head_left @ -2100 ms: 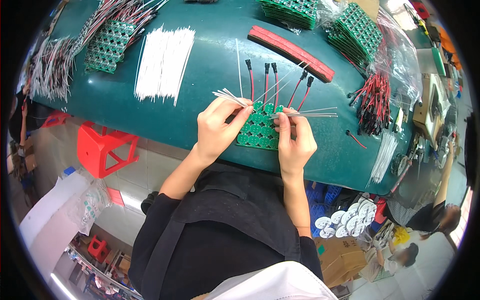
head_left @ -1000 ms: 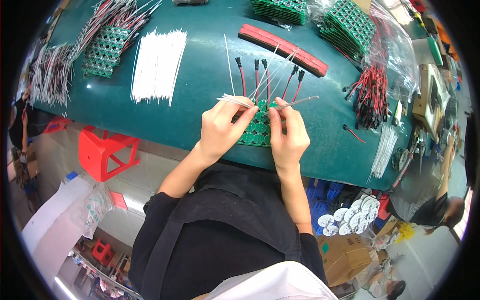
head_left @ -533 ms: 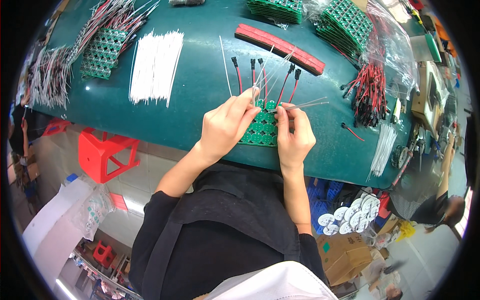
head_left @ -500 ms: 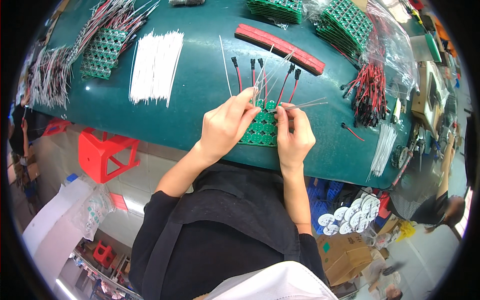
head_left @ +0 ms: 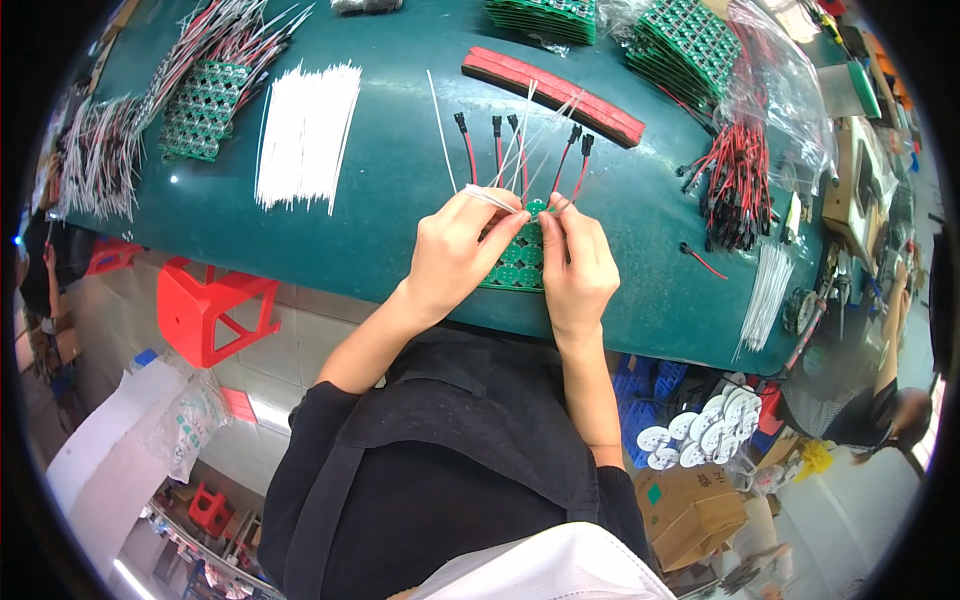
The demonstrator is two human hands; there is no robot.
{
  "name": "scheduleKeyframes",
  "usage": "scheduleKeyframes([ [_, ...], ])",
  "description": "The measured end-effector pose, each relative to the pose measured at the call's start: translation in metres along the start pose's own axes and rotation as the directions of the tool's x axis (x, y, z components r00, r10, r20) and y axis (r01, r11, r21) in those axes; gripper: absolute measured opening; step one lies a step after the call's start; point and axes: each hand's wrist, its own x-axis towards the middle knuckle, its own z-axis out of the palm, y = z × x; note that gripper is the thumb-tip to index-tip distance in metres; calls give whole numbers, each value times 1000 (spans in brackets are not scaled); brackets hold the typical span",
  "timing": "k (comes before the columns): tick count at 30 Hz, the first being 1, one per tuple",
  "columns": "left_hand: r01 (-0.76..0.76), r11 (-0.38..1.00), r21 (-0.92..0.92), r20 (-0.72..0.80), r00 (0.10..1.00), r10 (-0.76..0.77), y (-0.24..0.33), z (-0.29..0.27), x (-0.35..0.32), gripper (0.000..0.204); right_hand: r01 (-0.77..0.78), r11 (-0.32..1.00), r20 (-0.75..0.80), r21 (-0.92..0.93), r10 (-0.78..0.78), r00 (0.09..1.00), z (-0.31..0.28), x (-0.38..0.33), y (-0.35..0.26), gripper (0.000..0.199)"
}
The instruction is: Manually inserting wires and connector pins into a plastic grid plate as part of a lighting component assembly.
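My left hand (head_left: 452, 245) is closed in a pinch on a few thin white wires (head_left: 488, 199) over the far edge of a green circuit board panel (head_left: 515, 273). Close beside it, my right hand (head_left: 580, 268) has thumb and fingertips pressed together at the same edge; what they hold is hidden. Several red-and-black leads (head_left: 469, 152) with black plugs stand out beyond the board's far side. Loose white wires (head_left: 524, 135) fan out among them, and one longer white wire (head_left: 440, 130) lies to their left.
A red-topped bar (head_left: 555, 95) lies beyond the board. White wires (head_left: 305, 140) are bundled at left, beside finished-looking wired panels (head_left: 203, 110). Stacked green boards (head_left: 685, 50), a heap of red-and-black leads (head_left: 738, 190) and more white wires (head_left: 765, 300) are at right. A red stool (head_left: 205, 310) stands below.
The wire bundle that pointed right from my right hand is no longer there; white wires now lie across my left fingers. My right hand has shifted slightly left, nearer the left one.
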Motion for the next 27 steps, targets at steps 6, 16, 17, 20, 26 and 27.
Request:
scheduleKeyframes([
  [6,-64,997,41,-24,998,65,-2,3,1,13,-52,998,2,25,52,999,-7,-1,-3,21],
  [16,-175,971,160,-28,983,182,-2,6,3,18,-188,978,-24,87,191,981,-17,-4,11,17],
  [17,-175,971,160,-27,983,182,-1,7,4,18,-189,978,-25,86,191,981,-17,-4,11,17],
  [20,-162,960,229,0,986,166,3,8,5,29,-172,982,-19,83,174,985,-14,-5,11,16],
  [26,-137,974,179,-7,990,141,6,7,6,41,-145,987,-14,74,147,989,-14,-3,11,14],
  [27,-96,989,114,8,995,95,5,6,5,38,-140,987,-11,74,141,990,-14,-3,10,14],
])
